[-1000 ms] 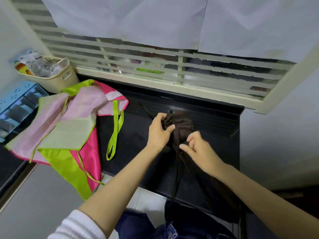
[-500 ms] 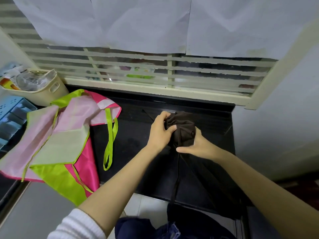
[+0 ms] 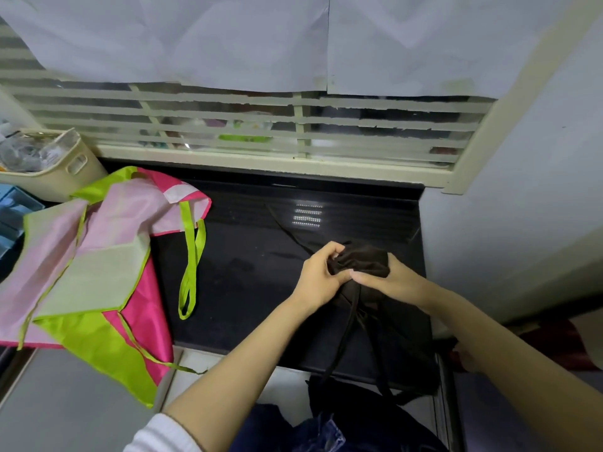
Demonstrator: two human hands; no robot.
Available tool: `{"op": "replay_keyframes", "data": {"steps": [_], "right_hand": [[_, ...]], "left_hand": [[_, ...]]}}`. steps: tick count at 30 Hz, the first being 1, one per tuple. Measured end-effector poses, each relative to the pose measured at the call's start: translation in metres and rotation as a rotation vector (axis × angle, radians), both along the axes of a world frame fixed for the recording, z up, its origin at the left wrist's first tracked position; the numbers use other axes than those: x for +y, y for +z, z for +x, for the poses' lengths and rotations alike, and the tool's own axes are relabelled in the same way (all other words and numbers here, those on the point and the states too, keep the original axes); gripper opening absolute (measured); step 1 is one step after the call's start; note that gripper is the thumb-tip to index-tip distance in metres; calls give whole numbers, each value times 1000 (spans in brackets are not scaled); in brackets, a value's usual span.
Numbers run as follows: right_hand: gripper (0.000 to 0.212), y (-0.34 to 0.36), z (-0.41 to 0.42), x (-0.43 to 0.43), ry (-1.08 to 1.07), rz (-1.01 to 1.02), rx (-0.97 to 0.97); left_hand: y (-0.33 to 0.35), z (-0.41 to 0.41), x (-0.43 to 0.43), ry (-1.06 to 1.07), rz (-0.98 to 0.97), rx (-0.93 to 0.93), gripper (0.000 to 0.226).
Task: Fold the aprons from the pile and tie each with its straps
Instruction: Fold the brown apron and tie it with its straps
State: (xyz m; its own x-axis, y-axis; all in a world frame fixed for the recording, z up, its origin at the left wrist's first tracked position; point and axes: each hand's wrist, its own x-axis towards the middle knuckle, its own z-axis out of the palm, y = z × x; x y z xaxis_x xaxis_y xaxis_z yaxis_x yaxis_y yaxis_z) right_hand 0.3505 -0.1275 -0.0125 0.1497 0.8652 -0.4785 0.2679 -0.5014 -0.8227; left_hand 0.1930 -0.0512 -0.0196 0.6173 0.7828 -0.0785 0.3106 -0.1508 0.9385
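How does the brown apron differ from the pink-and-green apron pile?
The brown apron is bunched into a bundle; the pink-and-green apron pile lies spread out. The left hand and right hand grip the brown apron; nothing touches the pink-and-green apron pile. Both rest on the black counter, straps loose.

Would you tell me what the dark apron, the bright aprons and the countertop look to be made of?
Dark apron: soft matte woven cloth, probably cotton; it bunches in deep creases.
Bright aprons: thin, slightly glossy synthetic, perhaps nylon; sheen and crisp folds.
Countertop: polished black stone or similar; it mirrors a light.
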Motion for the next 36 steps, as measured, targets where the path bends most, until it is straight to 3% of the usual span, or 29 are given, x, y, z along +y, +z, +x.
{"op": "replay_keyframes", "data": {"steps": [2, 3, 7, 12, 18, 21, 24, 27, 31, 36], "right_hand": [[81, -7, 7, -11, -60, -26, 21], [86, -10, 9, -16, -79, -52, 41], [35, 3, 1, -39, 45, -70, 32], [39, 6, -17, -61, -53, 33, -16], [36, 7, -61, -93, -259, 143, -52], [38, 9, -78, -104, -411, 218, -26], [41, 11, -93, -114, -552, 277, 79], [31, 18, -109, -121, -594, 290, 222], [12, 22, -121, -126, -582, 266, 356], [24, 21, -128, -128, -644, 228, 349]], "left_hand": [[0, 2, -8, -64, -27, -14, 23], [1, 1, -11, -94, -39, -27, 24], [3, -6, -27, -165, -65, -51, 29], [4, -29, -53, -71, -143, -65, 34], [23, -67, -102, 71, -402, -82, 31], [19, -91, -123, 47, -388, 20, 34], [17, -110, -142, 15, -326, 85, 10], [17, -124, -154, 14, -251, 79, 25], [22, -144, -162, -2, -232, 45, 28], [34, -163, -168, 0, -66, 14, 27]]}}
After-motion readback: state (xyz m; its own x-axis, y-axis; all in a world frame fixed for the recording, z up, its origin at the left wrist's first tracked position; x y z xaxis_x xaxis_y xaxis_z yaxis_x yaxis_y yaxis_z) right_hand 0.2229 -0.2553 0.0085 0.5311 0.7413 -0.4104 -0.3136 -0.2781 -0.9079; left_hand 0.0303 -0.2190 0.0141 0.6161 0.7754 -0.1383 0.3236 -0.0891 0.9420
